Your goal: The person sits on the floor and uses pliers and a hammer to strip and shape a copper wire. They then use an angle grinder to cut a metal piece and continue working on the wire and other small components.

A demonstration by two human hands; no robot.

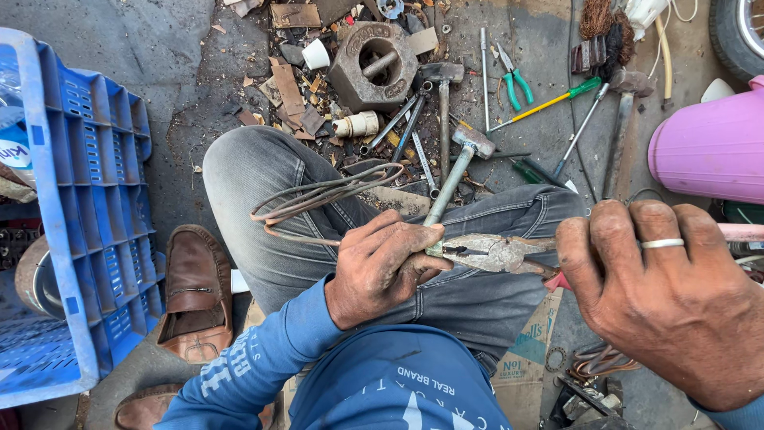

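Note:
My left hand (pixel 380 267) is closed around a bundle of bare copper wire (pixel 318 199) that loops out over my left knee. My right hand (pixel 676 299), with a ring on one finger, grips the red handles of a pair of worn pliers (pixel 493 253). The pliers' jaws meet the wire right at my left fingertips. A hammer (pixel 461 163) lies on the ground just beyond, its handle running toward my left hand.
A blue plastic crate (pixel 79 231) stands on the left beside a brown shoe (pixel 195 295). Ahead lie a heavy metal block (pixel 372 65), spanners, screwdrivers, green-handled pliers (pixel 516 84) and scraps. A pink plastic container (pixel 712 147) sits at right, with cardboard under my legs.

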